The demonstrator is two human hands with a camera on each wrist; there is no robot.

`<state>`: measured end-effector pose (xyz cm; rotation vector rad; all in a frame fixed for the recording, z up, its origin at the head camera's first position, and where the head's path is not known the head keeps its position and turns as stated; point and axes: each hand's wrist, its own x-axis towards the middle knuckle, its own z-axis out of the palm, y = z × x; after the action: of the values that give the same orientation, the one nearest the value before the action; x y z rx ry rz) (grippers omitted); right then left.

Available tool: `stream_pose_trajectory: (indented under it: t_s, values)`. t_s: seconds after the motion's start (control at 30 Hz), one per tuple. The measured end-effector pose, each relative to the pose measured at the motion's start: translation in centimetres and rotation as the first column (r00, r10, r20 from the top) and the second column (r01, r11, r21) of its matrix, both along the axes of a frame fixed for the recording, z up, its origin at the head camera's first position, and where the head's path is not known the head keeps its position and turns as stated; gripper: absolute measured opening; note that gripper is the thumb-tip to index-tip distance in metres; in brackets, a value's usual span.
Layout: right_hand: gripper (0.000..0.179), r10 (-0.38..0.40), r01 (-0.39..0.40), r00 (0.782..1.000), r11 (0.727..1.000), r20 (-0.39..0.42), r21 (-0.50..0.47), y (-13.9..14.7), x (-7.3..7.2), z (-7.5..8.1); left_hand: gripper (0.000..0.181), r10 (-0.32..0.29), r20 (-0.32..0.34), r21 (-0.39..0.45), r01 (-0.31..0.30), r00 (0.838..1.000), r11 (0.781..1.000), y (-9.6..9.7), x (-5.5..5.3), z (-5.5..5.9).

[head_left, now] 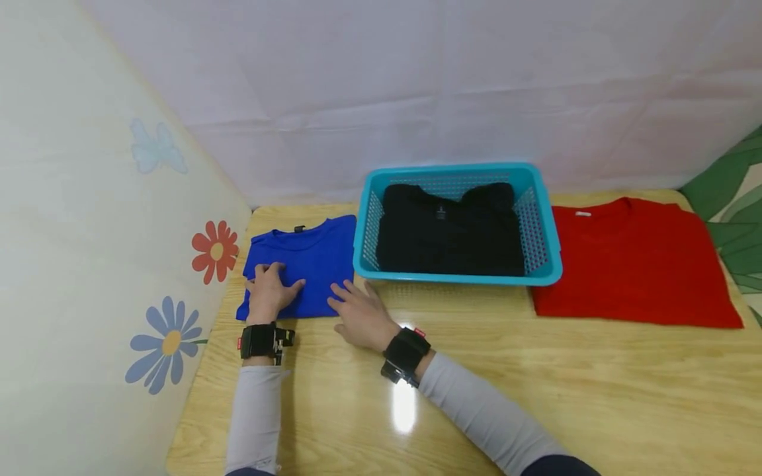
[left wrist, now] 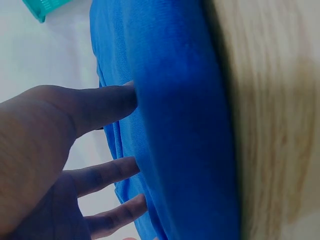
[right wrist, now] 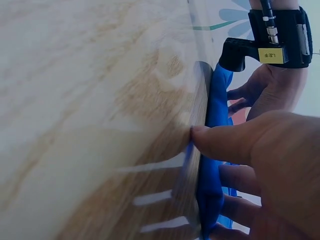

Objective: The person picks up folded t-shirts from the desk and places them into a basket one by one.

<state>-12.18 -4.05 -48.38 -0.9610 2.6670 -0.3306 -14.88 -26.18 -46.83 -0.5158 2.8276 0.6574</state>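
A folded blue T-shirt [head_left: 318,261] lies on the left part of the table, its neckline toward the back. On its left half rests my left hand [head_left: 268,292], with thumb and fingers spread; the left wrist view shows those fingertips against the blue cloth [left wrist: 185,125]. My right hand [head_left: 364,320] is at the shirt's near right corner, fingers extended over its edge. In the right wrist view the thumb reaches the near edge of the blue fold [right wrist: 210,182] by the tabletop, while the other fingertips are partly hidden behind the cloth.
Right of the blue shirt stands a turquoise plastic basket [head_left: 458,280] with a folded black garment [head_left: 449,241] inside. A folded red T-shirt [head_left: 637,264] lies to its right, partly behind the basket's edge. Walls border the wooden table [head_left: 476,370] at the back and left.
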Motion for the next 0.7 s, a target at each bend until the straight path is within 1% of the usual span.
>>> stream_pose_trajectory:
  t_s: [0.17, 0.27, 0.47, 0.6, 0.7]
  values:
    - [0.058, 0.011, -0.011, 1.0, 1.0, -0.023, 0.012, 0.4, 0.4, 0.4, 0.069, 0.015, -0.022, 0.005, -0.014, 1.0, 1.0, 0.4, 0.6, -0.2]
    - [0.056, 0.021, -0.019, 0.999, 0.999, -0.041, 0.033, 0.5, 0.9, 0.5, 0.069, 0.011, -0.027, 0.005, -0.011, 1.0, 1.0, 0.5, 1.1, -0.4]
    - [0.053, 0.037, -0.03, 0.994, 0.997, -0.098, 0.075, 0.6, 1.9, 0.3, 0.072, -0.002, 0.017, 0.006, 0.002, 1.0, 1.0, 1.0, 2.2, -0.5]
    - [0.049, 0.046, -0.036, 0.987, 0.997, -0.157, 0.066, 0.7, 2.3, 0.2, 0.072, -0.017, 0.049, -0.028, 0.018, 0.999, 0.999, 1.4, 2.4, -0.4]
    - [0.046, 0.068, -0.055, 0.974, 0.996, -0.214, 0.064, 0.8, 2.5, 0.1, 0.073, -0.056, 0.076, -0.065, 0.061, 0.996, 0.996, 1.8, 2.4, -0.4]
